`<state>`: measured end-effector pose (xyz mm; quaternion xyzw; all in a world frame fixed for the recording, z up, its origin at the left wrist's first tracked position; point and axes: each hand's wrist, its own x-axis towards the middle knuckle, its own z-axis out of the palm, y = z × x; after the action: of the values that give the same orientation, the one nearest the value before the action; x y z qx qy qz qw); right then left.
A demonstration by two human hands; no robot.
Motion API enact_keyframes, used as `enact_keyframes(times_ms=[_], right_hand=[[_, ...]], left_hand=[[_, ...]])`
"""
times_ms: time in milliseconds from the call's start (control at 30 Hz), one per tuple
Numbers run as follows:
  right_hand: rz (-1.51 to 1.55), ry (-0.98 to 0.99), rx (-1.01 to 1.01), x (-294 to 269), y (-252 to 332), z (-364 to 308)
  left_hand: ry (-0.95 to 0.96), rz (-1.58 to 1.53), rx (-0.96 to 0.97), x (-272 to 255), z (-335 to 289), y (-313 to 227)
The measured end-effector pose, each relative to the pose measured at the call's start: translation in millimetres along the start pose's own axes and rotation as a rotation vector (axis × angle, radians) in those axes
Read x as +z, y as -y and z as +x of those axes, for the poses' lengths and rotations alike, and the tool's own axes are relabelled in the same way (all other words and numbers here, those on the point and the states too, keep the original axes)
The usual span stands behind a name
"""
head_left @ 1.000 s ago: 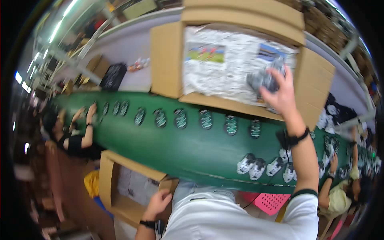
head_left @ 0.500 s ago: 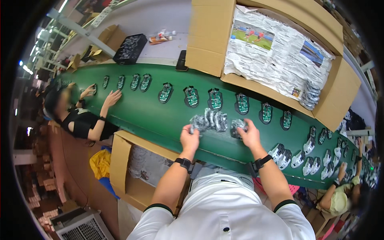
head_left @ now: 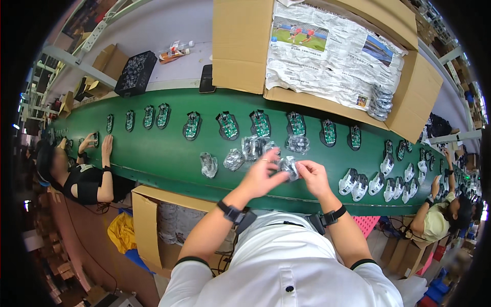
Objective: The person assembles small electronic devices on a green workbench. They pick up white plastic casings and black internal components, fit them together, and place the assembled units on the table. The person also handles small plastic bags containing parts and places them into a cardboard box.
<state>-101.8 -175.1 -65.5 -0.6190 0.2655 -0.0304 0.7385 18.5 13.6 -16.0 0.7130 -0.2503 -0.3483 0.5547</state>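
Observation:
My right hand (head_left: 313,177) pinches the edge of a small dark part in a clear plastic bag (head_left: 290,168). My left hand (head_left: 262,176) reaches in beside it, thumb and fingers spread around the bag's near side. Whether the left fingertips touch the plastic, I cannot tell. Other bagged parts lie on the green conveyor belt (head_left: 169,143): one bag (head_left: 208,165) at the left, another bag (head_left: 234,159) beside it, a cluster (head_left: 251,147) behind my left hand, and a bag (head_left: 297,144) behind the held one. Green circuit boards on black mouse bases (head_left: 260,124) form a row along the belt.
An open cardboard box (head_left: 238,51) with newspaper stands at the back. A phone (head_left: 206,79) lies left of it. White-and-black mouse shells (head_left: 359,187) cluster at the right. One co-worker (head_left: 84,179) works at the left, another (head_left: 437,220) at the right. A lower box (head_left: 146,230) is below the belt's edge.
My left hand has moved right, toward my right hand. Bags that were bunched between my hands now lie spread out on the belt. The view has shifted slightly.

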Motion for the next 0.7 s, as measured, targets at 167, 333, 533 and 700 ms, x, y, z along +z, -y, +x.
enact_keyframes(times_ms=[167, 333, 533, 700], right_hand=[[0.219, 0.078, 0.091, 2.1, -6.7, -2.9], [-0.339, 0.165, -0.385, -1.5, -0.2, -25.7], [0.226, 0.034, 0.144, -8.1, 8.6, -31.9], [0.077, -0.047, 0.091, -30.4, -15.6, -20.3]], left_hand=[[0.213, -0.140, -0.102, 47.8, 32.1, 66.4], [0.044, -0.584, -0.456, 43.5, 16.9, 52.1], [0.376, -0.433, -0.491, 36.0, 4.6, 60.7], [0.261, -0.500, -0.272, 51.7, -8.8, 27.4]])
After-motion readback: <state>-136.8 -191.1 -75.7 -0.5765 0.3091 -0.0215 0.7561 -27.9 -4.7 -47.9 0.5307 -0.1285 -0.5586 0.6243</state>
